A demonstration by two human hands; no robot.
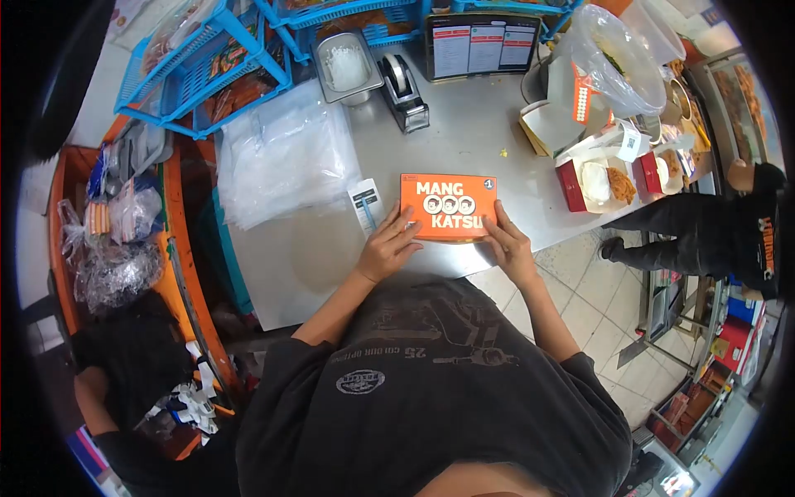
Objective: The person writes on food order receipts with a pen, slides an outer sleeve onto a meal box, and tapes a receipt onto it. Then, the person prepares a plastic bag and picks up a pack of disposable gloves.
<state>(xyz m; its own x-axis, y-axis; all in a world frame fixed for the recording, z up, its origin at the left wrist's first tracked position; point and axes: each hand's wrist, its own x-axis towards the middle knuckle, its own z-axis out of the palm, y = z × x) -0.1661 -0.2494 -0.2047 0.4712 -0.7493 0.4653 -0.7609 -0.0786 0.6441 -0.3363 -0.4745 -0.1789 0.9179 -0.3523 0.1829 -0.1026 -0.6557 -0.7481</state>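
Two sets of fingers, both mine, on one orange box (448, 208)! Left fingers (396, 228) take its left side, right fingers (507, 224) its right, so the pair holds it from both ends. It's flat and closed, just in front of me, at the near side of the steel bench (306, 277); whether it rests on the metal or sits a touch above, I can't tell.

And what a look: bright orange top, bold white capitals reading MANG and KATSU on two lines, three round emblems in a row between them, and one dark round badge, marked #1, up in the far right corner.

Just left of it, one printed slip (364, 199), with one blue pen (367, 212) lying across. Farther left, one spread of clear plastic bags (286, 157), too layered to count. Straight ahead, one black tape dispenser (406, 95), beside it one metal container (346, 65) with white contents, then one lit tablet (483, 47). Over to the right, two red-sided boxes (571, 185) standing open, each with food inside; the nearer shows one white mound and one browned, crumbed portion. Past the bench, one person in black (704, 232) stands on the tiles.
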